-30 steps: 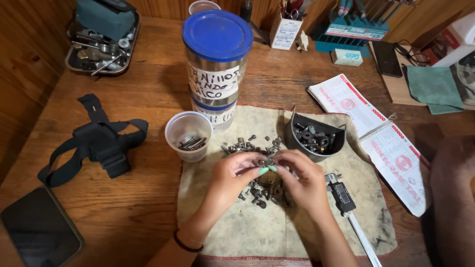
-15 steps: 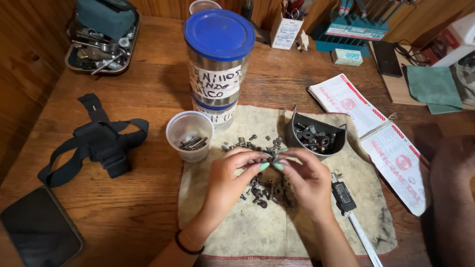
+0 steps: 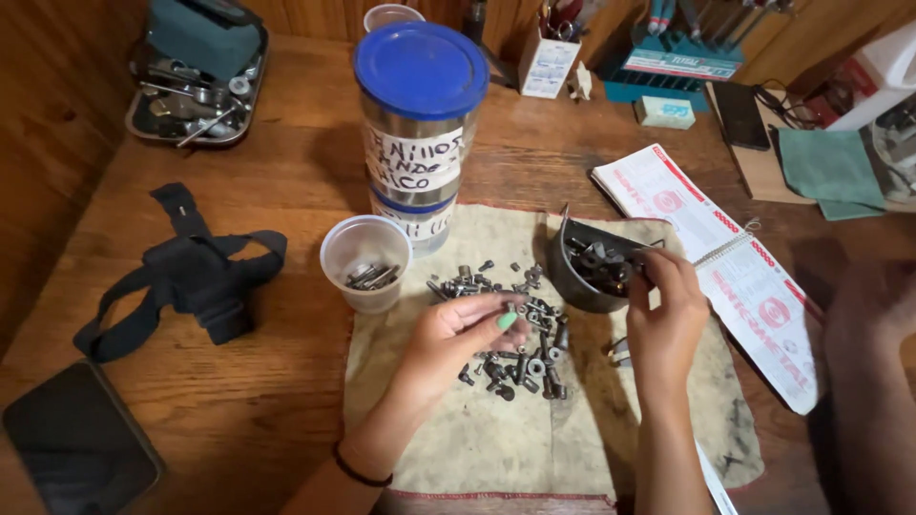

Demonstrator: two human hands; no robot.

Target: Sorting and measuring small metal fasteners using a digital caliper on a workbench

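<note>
On the stained cloth (image 3: 534, 448), my left hand (image 3: 458, 334) pinches a small screw above the screw pile (image 3: 510, 329); my right hand (image 3: 663, 315), nearer, fingers closed, reaches rightward into the dark metal bowl (image 3: 582, 281).

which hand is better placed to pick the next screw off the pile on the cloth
Left, probably. The left hand rests right over the pile of screws on the cloth, fingertips among them. The right hand is off to the side, fingers at the rim of the dark metal bowl.
</note>
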